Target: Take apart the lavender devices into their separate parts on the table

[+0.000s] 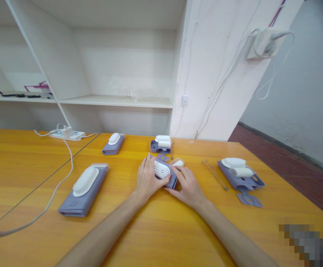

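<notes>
Both my hands rest on the orange table (33,167) around a small lavender plastic device with a white ribbed cap (161,169). My left hand (148,180) wraps its left side, thumb pressed on the white cap. My right hand (186,184) grips its right end, fingers curled over the lavender body. A small white piece (178,162) lies just behind my right hand. Flat lavender ring-shaped parts (163,158) lie right behind the device.
A finished lavender and white unit (84,188) lies at the left, another (113,143) farther back. Stacked parts (161,144) sit at the back centre. Right: a parts pile (239,173), a metal spring (215,174), a flat lavender piece (249,199). A power strip (67,134) and cable lie at the left.
</notes>
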Tool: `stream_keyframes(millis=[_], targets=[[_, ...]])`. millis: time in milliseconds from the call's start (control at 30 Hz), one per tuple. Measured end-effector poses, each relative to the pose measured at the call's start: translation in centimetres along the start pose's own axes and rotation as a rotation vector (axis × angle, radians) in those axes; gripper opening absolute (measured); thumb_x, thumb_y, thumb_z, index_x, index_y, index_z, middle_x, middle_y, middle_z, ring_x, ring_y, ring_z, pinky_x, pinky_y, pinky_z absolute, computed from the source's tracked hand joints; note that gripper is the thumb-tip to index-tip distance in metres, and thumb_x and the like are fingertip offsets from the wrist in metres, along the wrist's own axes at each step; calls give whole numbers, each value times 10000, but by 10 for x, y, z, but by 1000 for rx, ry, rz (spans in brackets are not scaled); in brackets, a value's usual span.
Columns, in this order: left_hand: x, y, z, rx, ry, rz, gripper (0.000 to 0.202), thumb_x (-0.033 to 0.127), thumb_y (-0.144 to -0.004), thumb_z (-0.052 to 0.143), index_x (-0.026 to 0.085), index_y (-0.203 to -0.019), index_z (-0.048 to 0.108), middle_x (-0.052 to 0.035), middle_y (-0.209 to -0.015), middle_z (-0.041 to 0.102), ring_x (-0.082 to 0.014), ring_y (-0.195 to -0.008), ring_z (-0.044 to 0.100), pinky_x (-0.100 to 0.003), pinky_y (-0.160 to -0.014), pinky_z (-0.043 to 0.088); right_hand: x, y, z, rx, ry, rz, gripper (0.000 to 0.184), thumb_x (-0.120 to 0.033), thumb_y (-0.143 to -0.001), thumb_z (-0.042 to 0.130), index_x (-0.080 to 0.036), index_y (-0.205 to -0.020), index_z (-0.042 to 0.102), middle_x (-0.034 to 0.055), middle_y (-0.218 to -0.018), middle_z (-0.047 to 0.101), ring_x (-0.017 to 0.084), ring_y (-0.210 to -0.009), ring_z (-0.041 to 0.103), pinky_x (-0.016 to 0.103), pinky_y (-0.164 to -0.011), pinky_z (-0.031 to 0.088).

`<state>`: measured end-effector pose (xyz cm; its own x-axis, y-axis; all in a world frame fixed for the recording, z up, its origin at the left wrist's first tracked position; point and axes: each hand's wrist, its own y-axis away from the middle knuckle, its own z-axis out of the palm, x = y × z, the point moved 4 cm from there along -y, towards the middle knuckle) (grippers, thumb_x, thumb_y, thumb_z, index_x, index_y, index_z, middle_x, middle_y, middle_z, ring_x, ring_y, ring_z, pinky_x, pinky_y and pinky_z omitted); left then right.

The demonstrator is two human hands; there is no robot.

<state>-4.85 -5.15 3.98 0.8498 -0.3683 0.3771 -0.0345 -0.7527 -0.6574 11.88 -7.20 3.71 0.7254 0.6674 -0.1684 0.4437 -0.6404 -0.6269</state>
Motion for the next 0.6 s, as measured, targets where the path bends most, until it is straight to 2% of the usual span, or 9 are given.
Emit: stream_keyframes(millis=[267, 600], targets=[[-1, -2, -2, 20, 19, 28, 679, 553, -666, 658, 173, -1182, 434, -150, -1273, 499, -311, -1209, 452, -467, -987, 396, 4, 0, 1, -1, -2, 3, 658, -439, -772, 632, -161, -1324, 407, 149, -1213, 500, 288, -1082, 486, 465, -924, 430], [-1, -3, -3, 60, 44, 24, 628, 539, -694, 644, 173, -1164, 446, -147, -1260, 489, -293, -1188, 460, -445, -980, 394, 5, 0, 1, 3, -29, 9, 672, -360, -802, 621, -190, -1383, 329, 140, -1310, 451, 287, -1190, 434, 485, -996, 400]])
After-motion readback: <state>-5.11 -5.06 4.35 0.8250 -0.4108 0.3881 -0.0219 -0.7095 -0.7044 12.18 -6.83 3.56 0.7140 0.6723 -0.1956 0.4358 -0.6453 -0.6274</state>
